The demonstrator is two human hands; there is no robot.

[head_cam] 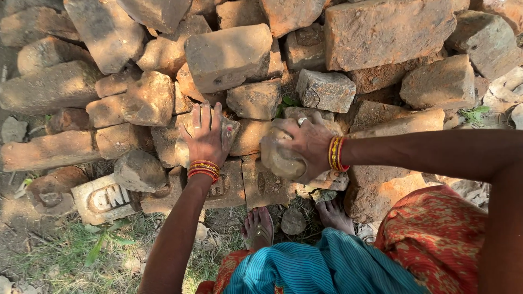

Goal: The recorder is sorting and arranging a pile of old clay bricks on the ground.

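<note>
Fingers (204, 117) amid piled bricks (229, 54)

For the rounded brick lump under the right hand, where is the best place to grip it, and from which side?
Probably from above, as the right hand does now: palm over the domed top of the rounded brick lump, fingers wrapping its near and far sides. Its worn, rounded shape gives no flat edge to pinch, and neighbouring bricks crowd its lower sides, leaving only the top free.
</note>
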